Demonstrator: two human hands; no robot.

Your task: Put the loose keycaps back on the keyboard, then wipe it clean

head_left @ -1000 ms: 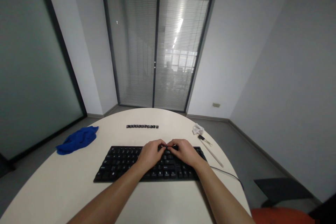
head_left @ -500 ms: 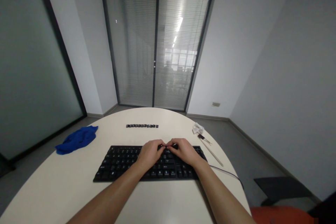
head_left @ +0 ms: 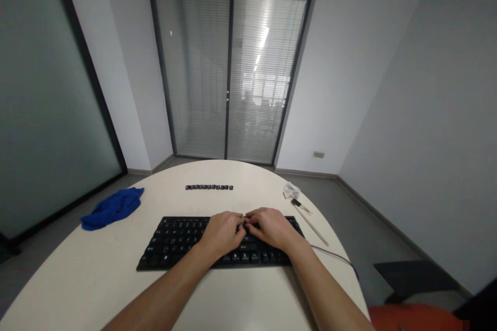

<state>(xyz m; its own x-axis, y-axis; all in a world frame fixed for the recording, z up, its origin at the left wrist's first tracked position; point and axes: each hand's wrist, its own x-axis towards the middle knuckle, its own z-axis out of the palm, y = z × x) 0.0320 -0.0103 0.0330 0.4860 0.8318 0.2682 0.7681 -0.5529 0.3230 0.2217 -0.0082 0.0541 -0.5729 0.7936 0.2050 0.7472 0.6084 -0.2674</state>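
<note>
A black keyboard (head_left: pixel 176 238) lies across the near part of the round table. Over its upper right half, my left hand (head_left: pixel 223 232) and my right hand (head_left: pixel 271 225) rest with their fingertips almost meeting at the top rows. Fingers and thumb are curled together on each hand. Whatever sits between the fingertips is too small and hidden to name. Beyond the keyboard, several loose black keycaps (head_left: pixel 209 186) stand in a straight row on the table.
A blue cloth (head_left: pixel 114 209) lies at the left. On the right are a crumpled white tissue (head_left: pixel 291 190), a small black piece with thin prongs (head_left: pixel 296 202) and a pale stick (head_left: pixel 314 230). A cable (head_left: pixel 337 255) runs off the table (head_left: pixel 244 300) by a chair (head_left: pixel 415 318).
Both hands stay at the same spot on the keyboard. The left thumb has drawn back slightly, and the right fingers have shifted a little. The view has tilted slightly.
</note>
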